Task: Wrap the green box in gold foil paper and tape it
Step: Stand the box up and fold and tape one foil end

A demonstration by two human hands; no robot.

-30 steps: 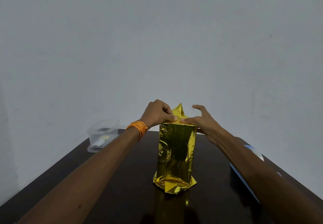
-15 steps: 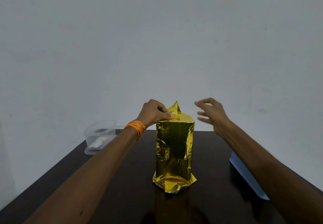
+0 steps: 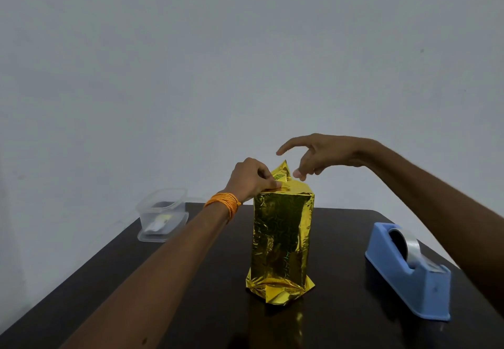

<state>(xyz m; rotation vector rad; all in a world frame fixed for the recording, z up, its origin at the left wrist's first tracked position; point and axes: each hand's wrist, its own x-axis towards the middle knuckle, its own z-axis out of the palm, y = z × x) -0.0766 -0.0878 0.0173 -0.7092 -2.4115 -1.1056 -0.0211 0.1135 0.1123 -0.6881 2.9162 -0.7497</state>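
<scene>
Head view: the box wrapped in gold foil paper [image 3: 282, 242] stands upright near the middle of the dark surface [image 3: 191, 307], its lower foil edges crumpled and flared out against the tabletop. No green shows through the wrapping. At the top, a pointed foil flap [image 3: 282, 170] sticks up. The left hand [image 3: 252, 182], with an orange thread band [image 3: 223, 205] at the wrist, is closed on the top left edge of the package, its fingertips pressing the folded foil down. The right hand [image 3: 319, 155] hangs loose above the top right of the package, fingers spread and curved, gripping nothing; its lowest fingertips are just beside the flap. A blue tape dispenser [image 3: 406, 272] sits to the right, well apart from the package. A clear plastic container [image 3: 162, 213] rests at the far left corner.
</scene>
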